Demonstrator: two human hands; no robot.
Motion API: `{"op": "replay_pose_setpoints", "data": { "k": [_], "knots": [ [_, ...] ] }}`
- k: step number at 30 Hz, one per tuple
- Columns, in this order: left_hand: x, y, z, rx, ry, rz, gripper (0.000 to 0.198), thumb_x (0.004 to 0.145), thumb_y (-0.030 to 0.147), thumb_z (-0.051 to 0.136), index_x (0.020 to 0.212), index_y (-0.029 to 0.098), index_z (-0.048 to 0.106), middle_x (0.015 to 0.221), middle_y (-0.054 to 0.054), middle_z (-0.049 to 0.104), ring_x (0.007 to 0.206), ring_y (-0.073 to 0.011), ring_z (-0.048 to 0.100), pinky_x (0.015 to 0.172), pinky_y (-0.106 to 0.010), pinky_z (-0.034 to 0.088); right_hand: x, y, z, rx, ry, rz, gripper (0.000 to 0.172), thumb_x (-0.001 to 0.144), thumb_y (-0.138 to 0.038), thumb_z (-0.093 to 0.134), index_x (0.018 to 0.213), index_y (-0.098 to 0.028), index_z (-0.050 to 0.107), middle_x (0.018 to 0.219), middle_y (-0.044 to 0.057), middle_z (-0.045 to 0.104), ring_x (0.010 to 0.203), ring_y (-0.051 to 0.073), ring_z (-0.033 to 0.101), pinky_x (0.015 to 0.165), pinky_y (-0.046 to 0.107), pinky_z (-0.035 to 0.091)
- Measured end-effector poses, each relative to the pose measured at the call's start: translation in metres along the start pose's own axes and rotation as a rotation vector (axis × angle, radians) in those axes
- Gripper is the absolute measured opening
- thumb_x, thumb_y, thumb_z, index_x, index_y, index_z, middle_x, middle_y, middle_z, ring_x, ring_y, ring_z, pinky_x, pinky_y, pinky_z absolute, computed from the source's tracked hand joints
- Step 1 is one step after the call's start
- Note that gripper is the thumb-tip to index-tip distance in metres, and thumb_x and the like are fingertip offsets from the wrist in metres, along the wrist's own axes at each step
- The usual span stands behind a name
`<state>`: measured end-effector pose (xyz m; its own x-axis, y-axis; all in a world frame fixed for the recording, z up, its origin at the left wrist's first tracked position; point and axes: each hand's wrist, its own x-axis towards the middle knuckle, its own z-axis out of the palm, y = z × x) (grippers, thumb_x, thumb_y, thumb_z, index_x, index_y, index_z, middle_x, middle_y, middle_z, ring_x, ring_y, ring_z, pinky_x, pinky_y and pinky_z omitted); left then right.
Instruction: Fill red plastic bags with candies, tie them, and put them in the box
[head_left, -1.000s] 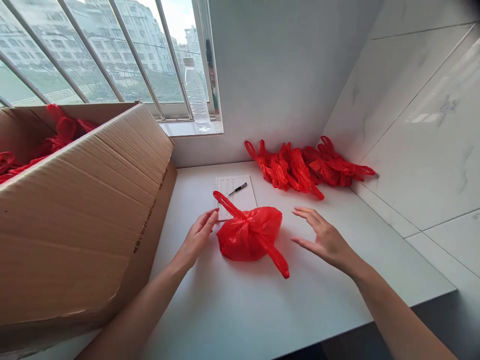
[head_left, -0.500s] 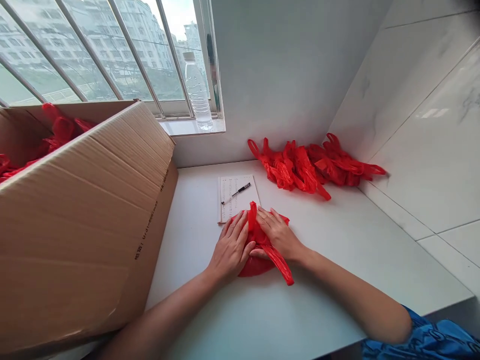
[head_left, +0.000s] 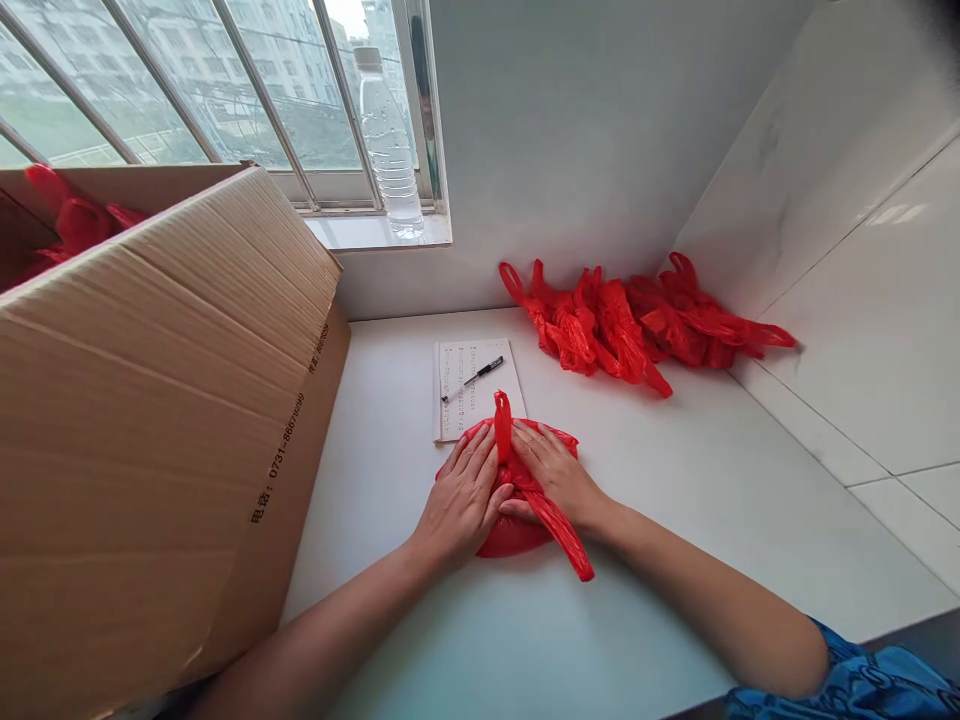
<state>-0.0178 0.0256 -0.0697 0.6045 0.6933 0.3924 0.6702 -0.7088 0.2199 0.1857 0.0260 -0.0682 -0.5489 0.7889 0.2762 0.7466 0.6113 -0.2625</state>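
A knotted red plastic bag (head_left: 517,540) lies on the white table, bulging round and low. Its two handle ends stick out from the knot, one pointing to the back and one toward the front right. My left hand (head_left: 463,492) rests flat on the bag's left side with fingers stretched out. On the right side my right hand (head_left: 556,474) presses down in the same way, fingers extended. The knot sits between both hands. What the bag contains is hidden.
An open notebook (head_left: 480,420) with a pen (head_left: 472,378) on it touches the bag's far side. Several red bags (head_left: 615,325) lie along the back wall. At left stands a large cardboard box (head_left: 150,420) with more red bags. A water bottle (head_left: 391,150) stands on the windowsill.
The view has shifted slightly, tilting down. The bag looks flatter and spreads wider beneath my hands, which stay on it in nearly the same place.
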Motion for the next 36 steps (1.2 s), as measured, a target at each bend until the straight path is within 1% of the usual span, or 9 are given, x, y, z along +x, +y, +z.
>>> {"op": "replay_pose_setpoints", "data": {
  "k": [13,17,20,22,25,29,31,33,36],
  "knots": [
    [0.001,-0.001,-0.001,-0.165,-0.009,-0.061,0.044,0.100,0.034,0.042,0.139,0.015,0.046,0.143,-0.013,0.052,0.138,-0.0278,0.042,0.116,-0.049,0.033,0.001,-0.002,-0.004,0.046,-0.007,0.022,0.082,0.089,-0.060,0.053,0.150,-0.012,0.030,0.151,0.017,0.043,0.144,0.030,0.034,0.121,0.052,0.025],
    [0.003,0.000,-0.011,-0.437,0.056,-0.144,0.039,0.097,0.034,0.051,0.133,0.022,0.050,0.147,-0.011,0.046,0.135,-0.0256,0.045,0.111,-0.044,0.040,0.000,-0.005,-0.011,0.086,-0.007,0.015,0.093,0.087,-0.064,0.055,0.155,-0.014,0.018,0.157,0.019,0.033,0.146,0.030,0.030,0.119,0.054,0.026],
    [0.003,0.002,-0.018,-0.648,0.152,-0.184,0.020,0.093,0.033,0.059,0.110,0.021,0.061,0.140,-0.009,0.052,0.129,-0.0246,0.050,0.107,-0.041,0.044,-0.001,-0.008,-0.023,0.147,0.022,-0.027,0.105,0.084,-0.069,0.056,0.158,-0.015,0.005,0.160,0.019,0.025,0.147,0.031,0.026,0.119,0.055,0.025],
    [0.003,0.002,-0.021,-0.731,0.219,-0.205,0.012,0.091,0.032,0.062,0.095,0.021,0.062,0.126,-0.008,0.061,0.120,-0.0238,0.057,0.103,-0.040,0.046,-0.002,-0.008,-0.032,0.198,0.035,-0.047,0.089,0.092,-0.064,0.047,0.158,-0.018,0.009,0.156,0.016,0.035,0.144,0.028,0.033,0.120,0.054,0.023],
    [0.002,-0.001,-0.023,-0.770,0.309,-0.321,0.013,0.092,0.033,0.061,0.089,0.020,0.063,0.098,-0.004,0.068,0.095,-0.0202,0.065,0.088,-0.035,0.051,-0.003,-0.003,-0.044,0.259,0.042,-0.013,0.048,0.105,-0.040,0.024,0.149,-0.027,0.038,0.144,0.005,0.054,0.134,0.020,0.048,0.119,0.050,0.025],
    [-0.001,-0.011,-0.022,-0.695,0.283,-0.517,0.021,0.091,0.038,0.060,0.081,0.020,0.058,0.080,0.000,0.063,0.073,-0.0165,0.062,0.068,-0.029,0.050,-0.005,0.009,-0.048,0.170,0.060,0.120,0.044,0.105,-0.030,0.025,0.138,-0.024,0.052,0.138,0.007,0.059,0.125,0.022,0.055,0.111,0.050,0.036],
    [-0.002,-0.015,-0.024,-0.658,0.214,-0.550,0.017,0.090,0.037,0.060,0.089,0.020,0.058,0.087,0.000,0.065,0.076,-0.0165,0.063,0.068,-0.029,0.050,-0.006,0.012,-0.049,0.147,0.036,0.146,0.042,0.103,-0.033,0.032,0.139,-0.021,0.052,0.138,0.010,0.058,0.124,0.025,0.054,0.107,0.051,0.040],
    [-0.001,-0.016,-0.030,-0.652,0.213,-0.558,0.028,0.089,0.033,0.061,0.114,0.023,0.055,0.097,-0.001,0.065,0.082,-0.0168,0.065,0.074,-0.031,0.052,-0.007,0.013,-0.053,0.192,0.041,0.145,0.042,0.101,-0.040,0.041,0.138,-0.022,0.052,0.136,0.010,0.059,0.124,0.026,0.054,0.106,0.050,0.041],
    [0.002,-0.013,-0.050,-0.651,0.416,-0.489,0.063,0.087,0.028,0.062,0.143,0.028,0.034,0.110,-0.004,0.061,0.096,-0.0187,0.065,0.087,-0.037,0.053,-0.007,0.009,-0.062,0.358,0.133,0.203,0.050,0.094,-0.050,0.055,0.136,-0.024,0.053,0.131,0.009,0.063,0.120,0.026,0.058,0.103,0.046,0.045]
  ]
}}
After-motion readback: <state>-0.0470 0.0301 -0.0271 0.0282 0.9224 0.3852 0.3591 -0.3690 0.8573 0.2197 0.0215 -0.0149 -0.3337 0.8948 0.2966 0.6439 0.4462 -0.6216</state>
